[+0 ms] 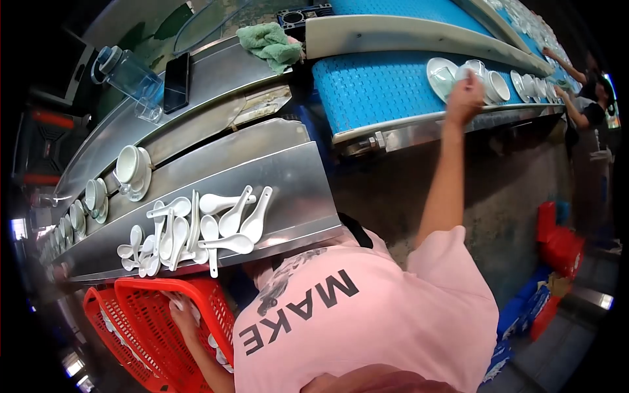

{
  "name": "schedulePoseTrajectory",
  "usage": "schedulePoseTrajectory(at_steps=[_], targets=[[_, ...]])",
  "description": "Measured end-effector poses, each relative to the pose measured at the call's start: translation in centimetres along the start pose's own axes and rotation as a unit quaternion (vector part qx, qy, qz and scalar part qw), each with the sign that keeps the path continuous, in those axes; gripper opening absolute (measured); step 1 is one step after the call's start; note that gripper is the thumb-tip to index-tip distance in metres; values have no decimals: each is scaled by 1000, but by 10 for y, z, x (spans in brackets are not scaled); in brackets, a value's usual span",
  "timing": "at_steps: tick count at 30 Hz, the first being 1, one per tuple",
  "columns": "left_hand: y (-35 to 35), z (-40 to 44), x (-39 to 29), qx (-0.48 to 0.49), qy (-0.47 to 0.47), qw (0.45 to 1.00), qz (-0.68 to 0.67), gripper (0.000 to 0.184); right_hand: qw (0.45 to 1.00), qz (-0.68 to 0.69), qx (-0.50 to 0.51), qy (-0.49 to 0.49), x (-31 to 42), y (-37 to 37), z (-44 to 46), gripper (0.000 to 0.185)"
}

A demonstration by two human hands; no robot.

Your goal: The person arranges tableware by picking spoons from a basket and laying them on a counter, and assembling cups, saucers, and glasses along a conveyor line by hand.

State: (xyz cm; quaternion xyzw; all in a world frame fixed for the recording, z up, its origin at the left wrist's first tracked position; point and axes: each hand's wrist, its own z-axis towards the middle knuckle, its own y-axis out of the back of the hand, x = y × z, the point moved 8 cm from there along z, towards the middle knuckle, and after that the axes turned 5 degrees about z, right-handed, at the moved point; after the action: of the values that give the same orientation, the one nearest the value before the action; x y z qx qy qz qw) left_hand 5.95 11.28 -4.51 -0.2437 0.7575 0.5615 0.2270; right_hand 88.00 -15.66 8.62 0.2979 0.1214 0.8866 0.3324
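On the blue conveyor belt (373, 85), my right hand (466, 98) reaches over a set of dishes, its fingers pressed together at a small cup or glass. A white plate (440, 78) lies just left of the hand, and a white bowl (498, 86) stands just right of it. My left hand (185, 313) is down inside a red plastic basket (160, 285), near some white pieces; its fingers are partly hidden and blurred. White spoons (229, 216) lie in a loose pile on the metal counter (298, 190) above the basket.
Stacked bowls and dishes (133, 171) line the metal ledge at left. A water bottle (128, 75), a phone (177, 82) and a green cloth (270, 44) rest on the upper ledge. Co-workers (585, 108) reach toward the belt at far right. Red containers (560, 245) stand at right.
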Motion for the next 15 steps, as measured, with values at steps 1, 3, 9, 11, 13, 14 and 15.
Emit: schedulePoseTrajectory(at_steps=[1,3,9,11,13,14,15], targets=[[13,10,4,-11,30,999,-21,25,997,-64,-39,31,-13,12,21,24],[47,32,40,-117,-37,992,12,28,982,-166,93,13,-49,0,49,41],[34,26,53,-155,87,983,-36,27,953,-53,292,53,-45,-31,21,31],[19,27,40,-170,-11,984,53,33,940,-89,310,106,-24,-33,9,27],[7,18,18,-167,29,980,100,45,948,-50,281,141,-15,-29,6,24],[6,18,20,-165,40,979,116,48,964,-60,239,104,-20,-24,12,24],[4,20,23,-157,56,980,110,47,976,-69,196,68,-26,-17,20,24]])
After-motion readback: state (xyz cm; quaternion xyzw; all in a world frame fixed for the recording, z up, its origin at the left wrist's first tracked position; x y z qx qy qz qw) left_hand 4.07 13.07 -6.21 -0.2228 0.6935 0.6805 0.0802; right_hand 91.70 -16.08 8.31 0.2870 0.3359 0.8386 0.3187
